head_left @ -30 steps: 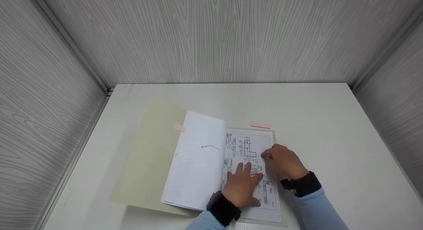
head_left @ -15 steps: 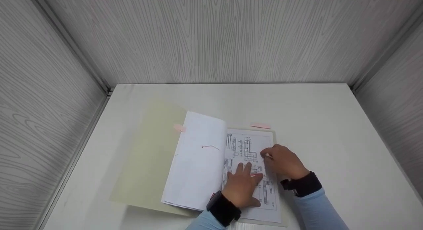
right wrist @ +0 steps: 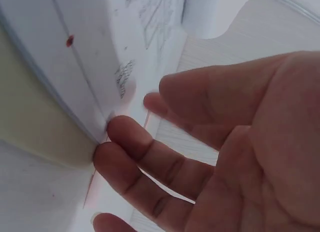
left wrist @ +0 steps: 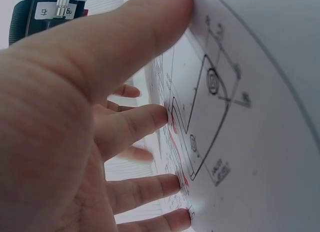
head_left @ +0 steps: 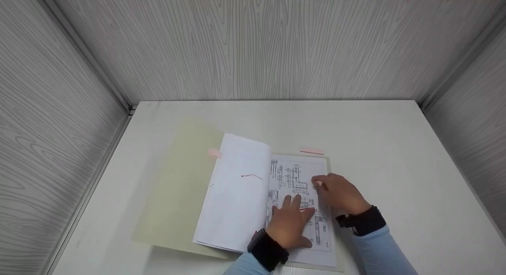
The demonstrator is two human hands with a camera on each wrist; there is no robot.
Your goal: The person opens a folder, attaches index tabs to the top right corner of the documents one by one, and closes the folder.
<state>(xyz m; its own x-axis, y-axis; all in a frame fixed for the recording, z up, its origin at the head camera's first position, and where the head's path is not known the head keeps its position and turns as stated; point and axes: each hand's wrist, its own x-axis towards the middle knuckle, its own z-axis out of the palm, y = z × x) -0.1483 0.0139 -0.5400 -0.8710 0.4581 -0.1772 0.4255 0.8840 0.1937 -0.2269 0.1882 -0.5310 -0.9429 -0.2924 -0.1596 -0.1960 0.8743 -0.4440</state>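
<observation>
A pale yellow-green folder point(head_left: 174, 196) lies open on the white table. Its left cover and some turned white pages point(head_left: 237, 188) stand to the left; on the right lies a sheet with a technical drawing point(head_left: 290, 162). My left hand point(head_left: 288, 225) rests on this sheet, fingers spread, beside a thin red mark point(left wrist: 173, 137). At the sheet's right edge is my right hand point(head_left: 340, 194), its fingers loosely bent. In the right wrist view, two fingertips point(right wrist: 117, 162) touch the edges of the pages, while thumb and index finger hold nothing visible.
Pink tabs stick out from the turned pages point(head_left: 214, 153) and beyond the folder's top edge point(head_left: 312, 151). Wood-grain panels point(head_left: 253, 46) enclose the back and sides of the table point(head_left: 379, 140). The wrists wear black bands point(head_left: 268, 249).
My right thumb and index fingertips have shifted slightly at the sheet, with a small gap now showing between them. My left hand and the folder stay in place.
</observation>
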